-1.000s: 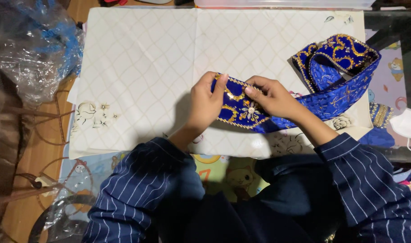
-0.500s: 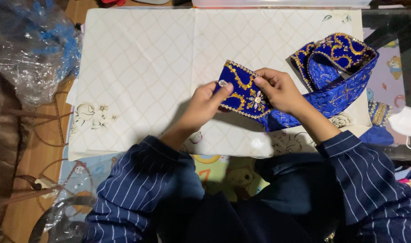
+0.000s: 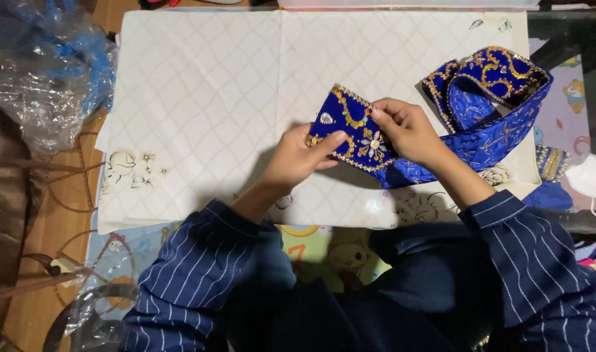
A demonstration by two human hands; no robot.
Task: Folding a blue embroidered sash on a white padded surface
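Hands, left (image 3: 298, 156) and right (image 3: 407, 130), pinch blue embroidered band (image 3: 357, 127) between them.

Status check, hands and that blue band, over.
Left hand and right hand both pinching blue embroidered band. Band end raised over white cloth. Nothing obstructing.

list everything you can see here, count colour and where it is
embroidered band: 1, royal blue with gold, right side of cloth, near end in both hands
cloth: 1, cream with lattice pattern, centre of surface
plastic wrap: 1 heap, clear over blue, top left
face mask: 1, white, right edge
play mat: 1, multicoloured, below cloth
left hand: 1, pinching band's end
right hand: 1, pinching band's end
sleeves: 2, navy pinstripe, bottom
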